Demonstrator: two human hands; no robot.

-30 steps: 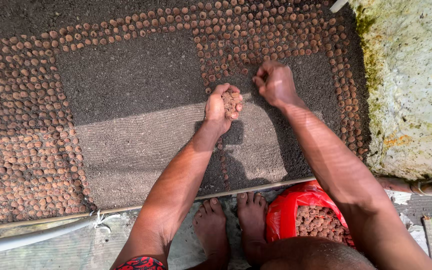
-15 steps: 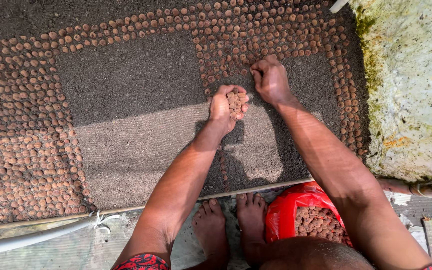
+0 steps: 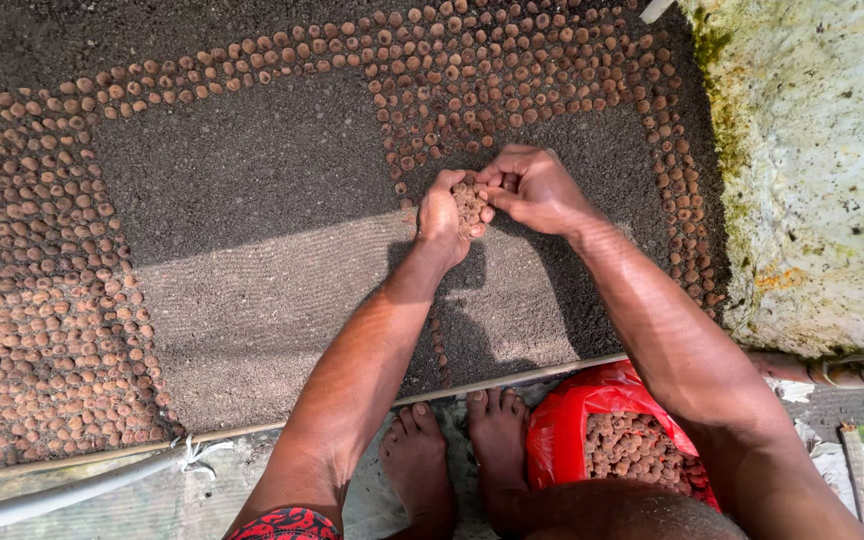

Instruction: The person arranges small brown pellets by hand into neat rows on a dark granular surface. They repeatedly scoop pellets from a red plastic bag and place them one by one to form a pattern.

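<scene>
The left hand [image 3: 444, 215] is cupped, and its grip holds a small heap of round brown seeds [image 3: 469, 200]. The right hand [image 3: 537, 188] is just beside it, and its fingertips pinch at the heap; I cannot tell if a seed is in that grip. Both hands hang over a bed of dark soil [image 3: 252, 200]. A lot is done: rows of seeds [image 3: 42, 300] fill the left side, run along the far edge, and go down the right side. Two big bare patches of soil are left, one under the hands and one to the left. Near the person's bare feet [image 3: 457, 460] sits a red bag [image 3: 577, 425] with many more seeds. A rough pale wall [image 3: 812, 170] stands on the right.
</scene>
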